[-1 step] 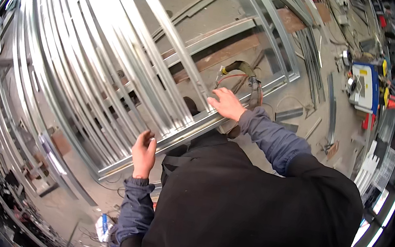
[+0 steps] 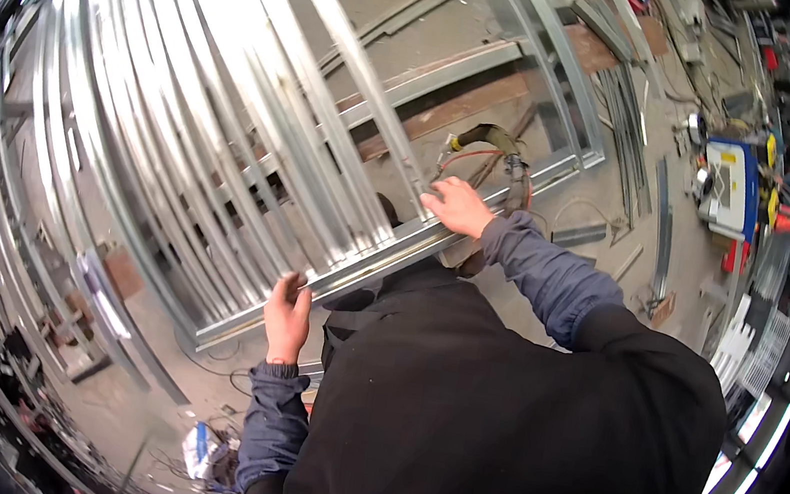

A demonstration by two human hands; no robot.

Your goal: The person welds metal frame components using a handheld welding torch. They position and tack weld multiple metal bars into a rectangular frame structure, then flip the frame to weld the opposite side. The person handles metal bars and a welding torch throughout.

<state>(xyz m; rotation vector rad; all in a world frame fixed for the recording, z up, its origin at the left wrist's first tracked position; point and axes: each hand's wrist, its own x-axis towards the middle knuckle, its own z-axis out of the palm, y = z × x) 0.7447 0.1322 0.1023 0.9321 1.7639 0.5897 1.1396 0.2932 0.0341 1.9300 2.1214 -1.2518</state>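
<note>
My right hand [image 2: 458, 207] reaches over the near rail [image 2: 368, 262] of a shiny metal frame. Its fingers are apart and lie at the near end of a single metal bar [image 2: 380, 114]; a firm grip on that bar does not show. My left hand [image 2: 286, 323] is held up at the same rail, further left, with fingers half curled and thumb apart. Nothing shows in it. Between and beyond my hands, many long metal bars [image 2: 193, 118] lie side by side across the frame, their near ends at the rail.
A curved hose with cables [image 2: 491, 139] hangs by the frame's right part. On the floor at right lie metal strips [image 2: 663, 224] and a white-and-blue machine [image 2: 729, 188]. A white-and-blue bag [image 2: 200, 449] and loose cables are at lower left. More metal profiles [image 2: 119, 309] stand left.
The frame and bars sit slightly further right in the view. Both hands stay almost where they were, the left one with its fingers a little more curled.
</note>
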